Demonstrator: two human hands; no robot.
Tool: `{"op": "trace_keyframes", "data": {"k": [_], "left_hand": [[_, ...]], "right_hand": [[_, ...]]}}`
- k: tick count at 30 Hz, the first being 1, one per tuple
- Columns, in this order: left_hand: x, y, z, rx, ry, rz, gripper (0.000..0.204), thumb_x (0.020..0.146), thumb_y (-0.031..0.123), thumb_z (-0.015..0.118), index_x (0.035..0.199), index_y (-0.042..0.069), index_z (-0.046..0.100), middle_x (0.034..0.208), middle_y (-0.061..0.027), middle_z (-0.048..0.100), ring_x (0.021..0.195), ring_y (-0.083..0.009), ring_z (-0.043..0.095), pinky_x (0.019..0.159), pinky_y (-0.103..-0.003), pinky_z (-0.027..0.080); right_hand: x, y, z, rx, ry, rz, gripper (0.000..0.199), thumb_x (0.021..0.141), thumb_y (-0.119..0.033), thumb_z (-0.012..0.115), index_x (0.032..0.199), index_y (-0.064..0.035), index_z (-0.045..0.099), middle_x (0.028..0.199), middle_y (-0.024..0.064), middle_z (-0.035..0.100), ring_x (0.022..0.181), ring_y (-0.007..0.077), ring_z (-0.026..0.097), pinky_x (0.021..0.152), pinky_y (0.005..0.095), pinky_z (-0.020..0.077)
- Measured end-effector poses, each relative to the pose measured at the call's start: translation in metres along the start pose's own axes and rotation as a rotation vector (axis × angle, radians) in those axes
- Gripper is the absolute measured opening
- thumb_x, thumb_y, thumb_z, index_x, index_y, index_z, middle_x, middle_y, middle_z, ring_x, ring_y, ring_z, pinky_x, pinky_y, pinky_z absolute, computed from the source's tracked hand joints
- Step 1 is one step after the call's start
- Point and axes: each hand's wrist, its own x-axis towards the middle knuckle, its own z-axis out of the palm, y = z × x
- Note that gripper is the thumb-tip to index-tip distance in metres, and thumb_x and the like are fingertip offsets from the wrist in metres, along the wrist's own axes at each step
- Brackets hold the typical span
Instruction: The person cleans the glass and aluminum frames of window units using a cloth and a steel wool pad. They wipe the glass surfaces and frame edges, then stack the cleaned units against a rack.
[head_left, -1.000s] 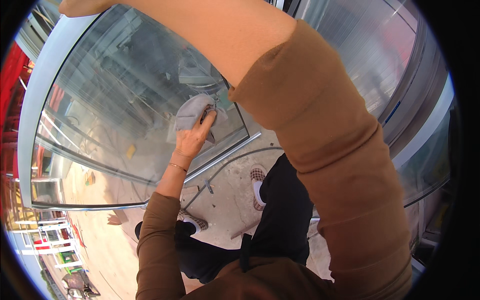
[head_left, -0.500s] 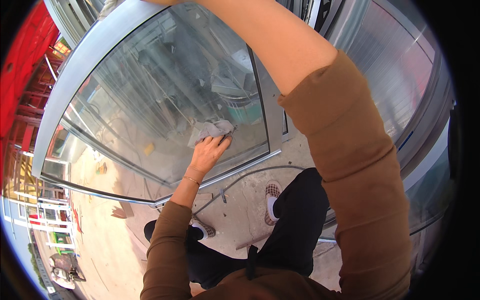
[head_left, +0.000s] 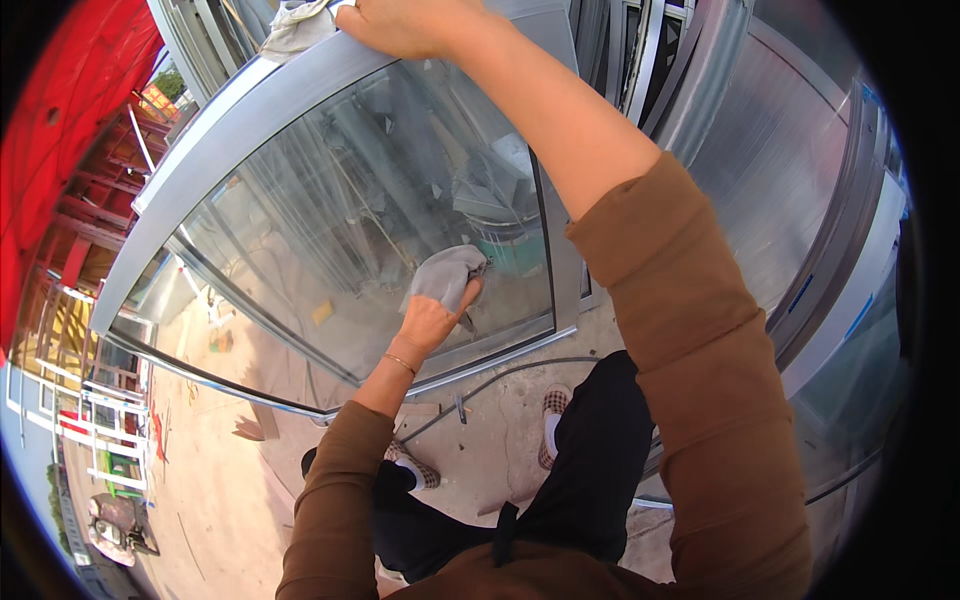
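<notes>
Glass pane (head_left: pixel 330 230) in a grey metal frame (head_left: pixel 230 120) stands tilted before the person. Left hand (head_left: pixel 432 318) presses a grey cloth (head_left: pixel 445 275) flat against its lower right area, fingers spread over the cloth. Right hand (head_left: pixel 410 25) grips the frame's top edge, closed on it. Judged midway: glass looks hazy and streaked higher up. No labels legible; a red wall (head_left: pixel 60 130) stands left, and a small yellow scrap (head_left: pixel 322 313) shows behind the glass.

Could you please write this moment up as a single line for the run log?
left hand: presses grey cloth on glass pane | right hand: grips top of metal frame | stance: standing on concrete floor
</notes>
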Motion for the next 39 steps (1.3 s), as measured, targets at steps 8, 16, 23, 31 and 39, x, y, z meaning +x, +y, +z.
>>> {"op": "trace_keyframes", "data": {"k": [8,16,23,31,39], "left_hand": [[0.099,-0.011,-0.090,0.235,0.794,-0.063,0.042,0.077,-0.011,0.080,0.113,0.009,0.075,0.125,-0.0125,0.065,0.121,-0.0373,0.061,0.102,-0.047,0.050],[-0.011,0.000,0.010,0.322,-0.106,0.090,0.033,0.084,0.001,0.071,0.112,0.016,0.078,0.125,-0.0061,0.070,0.117,-0.0299,0.068,0.092,-0.042,0.058],[0.022,0.018,-0.108,0.102,0.253,-0.019,0.066,0.069,-0.015,0.075,0.132,0.004,0.066,0.125,-0.0164,0.067,0.118,-0.0391,0.064,0.105,-0.045,0.052],[0.107,0.018,-0.301,-0.518,0.493,-0.058,0.041,0.102,-0.007,0.069,0.142,-0.004,0.065,0.127,-0.0068,0.075,0.113,-0.0128,0.071,0.104,-0.030,0.054],[0.128,-0.056,-0.353,-0.794,0.340,-0.288,0.030,0.103,0.006,0.074,0.133,0.002,0.075,0.122,-0.0017,0.079,0.107,-0.0106,0.074,0.101,-0.031,0.056]], "right_hand": [[-0.004,0.009,0.019,-0.167,0.085,-0.296,0.023,0.096,-0.016,0.062,0.106,-0.0057,0.080,0.101,0.0241,0.079,0.089,0.0420,0.076,0.080,0.0531,0.0603],[-0.003,-0.013,-0.013,-0.083,-0.062,0.219,0.052,0.106,-0.043,0.045,0.102,-0.0116,0.087,0.100,0.0142,0.083,0.095,0.0352,0.079,0.085,0.0493,0.0603],[-0.010,-0.015,-0.020,-0.111,0.044,0.157,0.054,0.106,-0.040,0.046,0.088,-0.0072,0.084,0.087,0.0164,0.081,0.082,0.0376,0.077,0.079,0.0498,0.0607],[-0.008,-0.019,-0.029,-0.076,0.062,0.129,0.058,0.107,-0.042,0.049,0.077,-0.0035,0.079,0.075,0.0215,0.073,0.074,0.0427,0.072,0.074,0.0532,0.0571],[-0.007,-0.024,-0.035,-0.079,-0.005,0.182,0.055,0.104,-0.040,0.049,0.077,-0.0032,0.080,0.078,0.0228,0.075,0.077,0.0428,0.073,0.076,0.0537,0.0579]]}}
